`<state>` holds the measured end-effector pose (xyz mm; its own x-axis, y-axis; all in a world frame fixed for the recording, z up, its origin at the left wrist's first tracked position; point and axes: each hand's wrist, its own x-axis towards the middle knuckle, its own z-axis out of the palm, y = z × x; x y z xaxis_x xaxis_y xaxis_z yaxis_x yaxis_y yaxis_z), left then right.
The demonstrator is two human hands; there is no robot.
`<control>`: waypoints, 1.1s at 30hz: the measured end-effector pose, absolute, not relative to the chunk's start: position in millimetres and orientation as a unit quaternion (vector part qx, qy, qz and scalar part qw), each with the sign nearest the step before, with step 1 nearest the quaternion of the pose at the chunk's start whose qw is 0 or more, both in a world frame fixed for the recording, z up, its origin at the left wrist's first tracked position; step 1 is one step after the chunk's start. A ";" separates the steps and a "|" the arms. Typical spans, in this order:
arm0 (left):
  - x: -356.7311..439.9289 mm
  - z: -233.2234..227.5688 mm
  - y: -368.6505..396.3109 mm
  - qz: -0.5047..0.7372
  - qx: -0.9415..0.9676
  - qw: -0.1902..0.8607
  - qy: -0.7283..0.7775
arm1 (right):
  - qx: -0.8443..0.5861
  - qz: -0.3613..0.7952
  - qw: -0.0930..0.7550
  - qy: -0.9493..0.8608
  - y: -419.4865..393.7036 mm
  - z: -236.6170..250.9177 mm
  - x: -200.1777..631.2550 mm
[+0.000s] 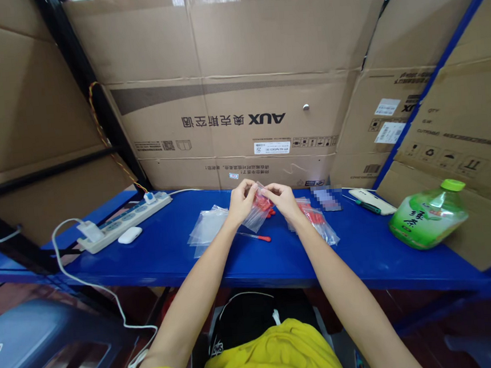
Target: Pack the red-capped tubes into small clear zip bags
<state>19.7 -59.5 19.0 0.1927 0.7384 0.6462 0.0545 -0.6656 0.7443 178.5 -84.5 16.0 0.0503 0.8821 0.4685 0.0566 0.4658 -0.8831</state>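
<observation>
Head view: left hand (242,200) and right hand (282,199) pinch small clear plastic zip bag of red parts (260,210) at 12 o'clock; press along seal evenly.

On the shelf (170,259), the bag (259,211) sits at centre. Empty bags (206,227) lie at nine o'clock, power strip (124,220) farther out; filled bags (320,220) and bottle (429,216) at three; cardboard boxes (229,94) at twelve.

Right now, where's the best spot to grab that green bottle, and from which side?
Grip the green bottle around its body, coming from above. It lies on its side on the blue shelf, cap toward the back right against a cardboard box, so its upper flank looks most open.
</observation>
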 end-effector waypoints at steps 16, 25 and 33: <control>17.8 16.4 -55.8 0.580 0.710 0.285 0.279 | -0.395 0.327 0.611 -0.603 -83.8 15.1 179.9; 18.1 19.8 -57.3 0.551 0.714 0.337 0.269 | -0.400 0.289 0.619 -0.610 -84.3 17.5 182.8; 15.9 23.3 -59.6 0.549 0.729 0.317 0.257 | -0.397 0.304 0.613 -0.611 -83.9 17.4 182.7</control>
<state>15.9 -59.6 23.3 0.2657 0.7235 0.6372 0.0270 -0.6663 0.7452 182.7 -83.9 17.4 0.0673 0.8582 0.5088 0.1118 0.5003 -0.8586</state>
